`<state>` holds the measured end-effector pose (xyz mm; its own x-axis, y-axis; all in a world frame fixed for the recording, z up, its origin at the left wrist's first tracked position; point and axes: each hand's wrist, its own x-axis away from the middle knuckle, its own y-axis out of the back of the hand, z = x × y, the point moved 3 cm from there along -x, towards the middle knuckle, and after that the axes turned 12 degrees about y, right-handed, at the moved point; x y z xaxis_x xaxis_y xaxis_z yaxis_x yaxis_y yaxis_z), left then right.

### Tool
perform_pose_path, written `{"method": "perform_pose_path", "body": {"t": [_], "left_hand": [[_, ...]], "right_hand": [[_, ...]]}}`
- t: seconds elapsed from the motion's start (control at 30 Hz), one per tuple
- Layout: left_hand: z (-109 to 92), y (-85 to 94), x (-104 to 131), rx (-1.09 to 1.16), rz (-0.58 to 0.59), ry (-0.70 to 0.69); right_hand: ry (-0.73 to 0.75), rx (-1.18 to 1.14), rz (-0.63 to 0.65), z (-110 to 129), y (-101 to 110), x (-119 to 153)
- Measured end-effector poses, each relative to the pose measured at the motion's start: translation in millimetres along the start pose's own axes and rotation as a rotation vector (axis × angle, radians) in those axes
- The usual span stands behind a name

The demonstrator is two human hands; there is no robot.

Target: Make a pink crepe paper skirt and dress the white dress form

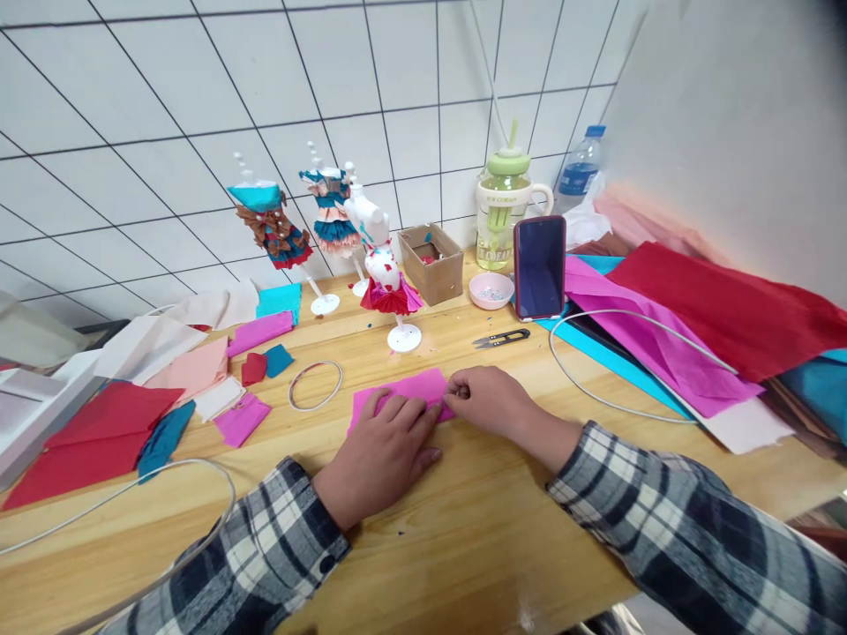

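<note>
A pink sheet of thin paper or cloth point(416, 385) lies flat on the wooden table in front of me. My left hand point(390, 450) rests on its left and lower part, fingers stretched out and pressing it down. At its right edge my right hand point(486, 401) is closed, thumb and fingertips pinching the sheet's lower right corner. Just behind the sheet stands a small white mannequin point(380, 256) on a round base, wearing a red and pink skirt. Thread snips point(501, 339) lie beyond my right hand.
Two dressed mannequins point(271, 220) stand near the tiled wall. Behind are a cardboard box point(433, 265), pink bowl point(491, 290), phone point(540, 267) and jug point(506, 212). Coloured sheets point(728, 309) pile up at right; scraps point(99, 428) and a bangle-like ring point(316, 385) lie left. Cables cross both sides.
</note>
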<state>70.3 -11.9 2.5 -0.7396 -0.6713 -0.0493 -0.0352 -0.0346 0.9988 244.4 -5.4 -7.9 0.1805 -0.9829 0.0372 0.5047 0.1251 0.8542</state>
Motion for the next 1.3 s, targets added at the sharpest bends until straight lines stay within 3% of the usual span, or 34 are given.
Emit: {"method": "perform_pose_path", "body": {"t": [0.57, 0.7, 0.77, 0.87, 0.97, 1.3], "left_hand": [[1.3, -1.3, -0.6, -0.044, -0.087, -0.018], [1.5, -3.3, 0.2, -0.035, -0.063, -0.028], [2.1, -5.0, 1.0, -0.026, -0.055, -0.026], [4.2, -7.5, 1.7, -0.005, -0.042, -0.005], [6.7, -7.8, 1.5, 0.027, -0.029, 0.022], [13.3, -0.4, -2.2, 0.173, -0.005, 0.067]], "right_hand": [[0.056, -0.269, 0.054, -20.4, 7.3, -0.5], [0.065, -0.164, -0.065, -22.0, 16.1, 0.5], [0.146, -0.101, -0.084, -14.9, 19.3, 3.1], [0.275, 0.022, 0.006, -2.1, 18.7, 8.6], [0.303, 0.143, 0.076, 1.3, 17.4, 11.9], [0.375, 0.187, 0.081, -4.8, 20.5, 12.0]]}}
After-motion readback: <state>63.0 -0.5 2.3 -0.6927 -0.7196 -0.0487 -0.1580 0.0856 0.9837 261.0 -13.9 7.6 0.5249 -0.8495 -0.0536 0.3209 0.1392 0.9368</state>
